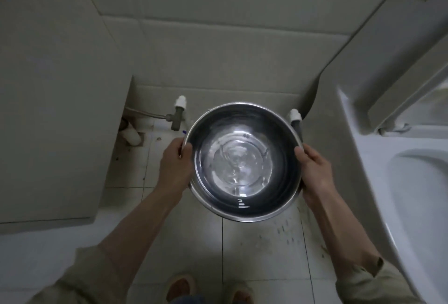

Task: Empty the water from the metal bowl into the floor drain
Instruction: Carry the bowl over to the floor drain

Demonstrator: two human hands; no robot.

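Hands: left hand [175, 165] and right hand [315, 172] are gripping the round silver metal bowl [276, 139].
Pouring: not begun; clear water [238, 158] is sitting inside the bowl.

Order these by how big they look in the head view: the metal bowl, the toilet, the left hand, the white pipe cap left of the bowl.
1. toilet, partly cut off by the frame
2. metal bowl, nearer the camera, so real size unsure
3. left hand
4. white pipe cap
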